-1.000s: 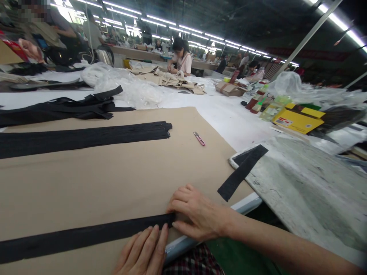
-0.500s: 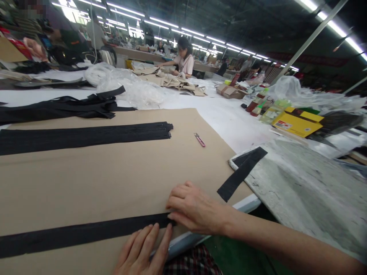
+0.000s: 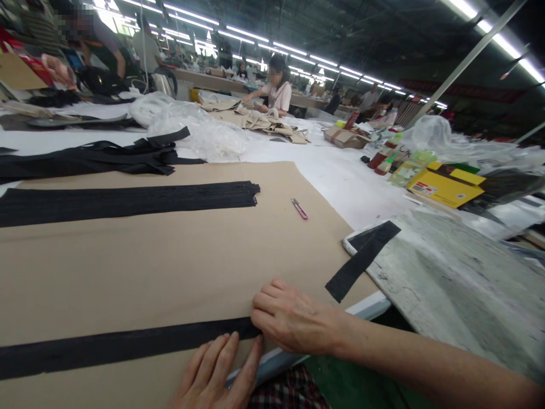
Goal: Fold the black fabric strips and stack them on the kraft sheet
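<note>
A long black fabric strip (image 3: pixel 128 344) lies along the near edge of the brown sheet. Its right end is covered by my right hand (image 3: pixel 293 318), whose fingers are curled down and closed on it. My left hand (image 3: pixel 217 369) rests with fingertips against the strip's lower edge, its fingers stretched and slightly apart. Thumb and fingertips of the two hands almost meet at the strip's end. Farther back on the sheet lies a flat stack of black strips (image 3: pixel 128 201). Thread snips (image 3: pixel 299 208) with a pink handle lie right of that stack.
Brown sheet (image 3: pixel 191 250) covers the near table. A short black strip (image 3: pixel 364 261) bridges the sheet and a worn grey board (image 3: pixel 451 278) on the right. Behind are a black strip pile (image 3: pixel 89 159), clear plastic (image 3: pixel 200 130), a yellow box (image 3: pixel 447 184) and co-workers.
My right hand has shifted very slightly right and its fingers have curled in more at the strip's end. My left hand stays nearly in place; the view has tilted a little.
</note>
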`<state>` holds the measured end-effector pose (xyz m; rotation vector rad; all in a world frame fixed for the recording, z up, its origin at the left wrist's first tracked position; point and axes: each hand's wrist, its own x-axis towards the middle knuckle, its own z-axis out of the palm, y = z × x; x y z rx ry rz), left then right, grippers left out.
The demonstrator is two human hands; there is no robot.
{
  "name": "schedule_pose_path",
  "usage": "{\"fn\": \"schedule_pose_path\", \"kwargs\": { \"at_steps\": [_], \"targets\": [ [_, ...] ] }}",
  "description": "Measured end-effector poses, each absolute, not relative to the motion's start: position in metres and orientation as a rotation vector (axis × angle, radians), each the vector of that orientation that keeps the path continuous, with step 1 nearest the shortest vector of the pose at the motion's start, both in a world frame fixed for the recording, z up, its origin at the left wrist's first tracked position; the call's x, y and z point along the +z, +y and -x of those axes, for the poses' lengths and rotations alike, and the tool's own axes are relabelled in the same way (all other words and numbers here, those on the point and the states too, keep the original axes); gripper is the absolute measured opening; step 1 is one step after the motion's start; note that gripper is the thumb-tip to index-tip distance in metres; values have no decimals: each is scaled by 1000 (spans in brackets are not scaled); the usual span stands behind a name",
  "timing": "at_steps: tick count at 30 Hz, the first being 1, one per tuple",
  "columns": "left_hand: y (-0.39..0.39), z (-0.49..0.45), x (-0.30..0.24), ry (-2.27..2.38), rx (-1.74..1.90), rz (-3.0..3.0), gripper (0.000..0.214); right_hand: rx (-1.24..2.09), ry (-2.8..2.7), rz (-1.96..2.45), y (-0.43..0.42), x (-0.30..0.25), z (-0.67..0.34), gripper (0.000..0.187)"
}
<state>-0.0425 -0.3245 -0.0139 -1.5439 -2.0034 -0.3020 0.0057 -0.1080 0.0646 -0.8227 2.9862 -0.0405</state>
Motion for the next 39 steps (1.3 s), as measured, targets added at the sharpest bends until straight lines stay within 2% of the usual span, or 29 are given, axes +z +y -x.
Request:
{"fn": "schedule_pose_path", "kwargs": {
  "at_steps": [3,8,15,17,21,24,28,34,39],
  "targets": [
    [-322,39,-16,-2011,-341,1539,40,-23,2999,874,-108,62,-7,18],
    [-315,29,-25,-2167,-606,1372,33,31,3026,859,-108,60,-6,19],
    [-314,25,-29,-2170,-633,1365,32,118,3033,678,-110,53,1,13],
    [-313,25,-29,-2183,-642,1348,33,-10,3035,539,-108,53,4,13],
    [-313,26,-28,-2184,-645,1322,33,-582,2958,179,-97,60,6,15],
    [-315,29,-27,-2117,-538,1399,33,-830,2910,232,-93,71,6,16],
    [-314,29,-28,-2112,-566,1406,32,-661,2888,556,-108,76,10,15],
    [-311,28,-29,-2055,-634,1381,31,-229,2955,708,-131,61,24,17],
    [-312,30,-31,-2036,-640,1377,29,-204,2976,663,-140,55,25,14]
  ]
}}
